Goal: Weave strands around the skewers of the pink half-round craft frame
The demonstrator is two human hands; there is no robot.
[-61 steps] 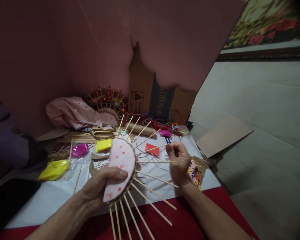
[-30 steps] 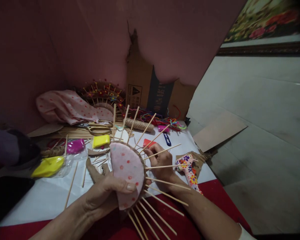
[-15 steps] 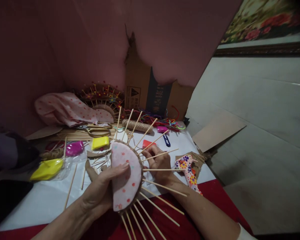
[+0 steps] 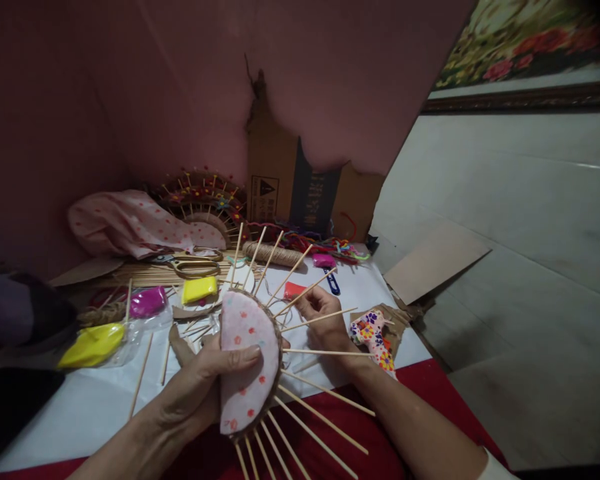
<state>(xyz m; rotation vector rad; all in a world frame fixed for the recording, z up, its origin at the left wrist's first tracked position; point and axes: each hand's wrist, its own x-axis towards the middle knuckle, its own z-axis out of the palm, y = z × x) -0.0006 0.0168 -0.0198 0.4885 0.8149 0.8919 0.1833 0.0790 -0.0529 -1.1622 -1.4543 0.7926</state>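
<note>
My left hand (image 4: 200, 380) grips a half-round piece covered in white cloth with red dots (image 4: 250, 373), its thumb lying flat across the front. Several thin wooden sticks (image 4: 325, 351) fan out from the curved edge, which looks brown and rough. Behind the upper right sticks, my right hand (image 4: 323, 317) has thumb and fingertips pinched together; what they hold, if anything, is too small to make out. A thin pale strand loops near those fingertips. Close behind that hand lies a red packet (image 4: 295, 289).
Beyond the sticks lie a twine roll (image 4: 275, 255), scissors (image 4: 195, 265), a blue cutter (image 4: 332, 281) and yellow packets (image 4: 200, 290). A flower-patterned piece (image 4: 373, 333) rests at right. A decorated fan shape (image 4: 210, 193) and torn cardboard (image 4: 275, 160) stand at the back.
The half-round piece and its sticks have sunk slightly in view with my left hand. My right hand has shifted a little right, its fingertips still pinched.
</note>
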